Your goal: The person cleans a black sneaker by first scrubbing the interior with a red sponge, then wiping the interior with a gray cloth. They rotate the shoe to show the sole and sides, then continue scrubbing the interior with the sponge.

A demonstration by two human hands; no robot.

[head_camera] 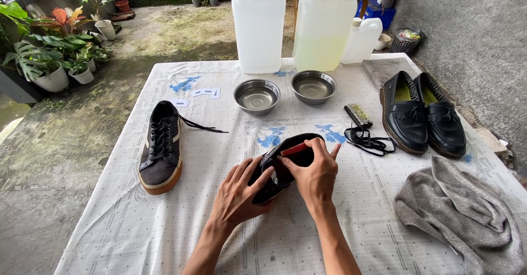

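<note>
Both hands hold a dark sneaker at the middle of the table. The left hand cups its side with fingers spread; the right hand is closed over its top. A matching laced sneaker lies to the left. Beyond stand two steel bowls holding a little clear liquid, and behind them two big white jugs, the right one with yellowish liquid. Loose black laces, a small brush and black loafers lie to the right, a grey towel nearer the front
</note>
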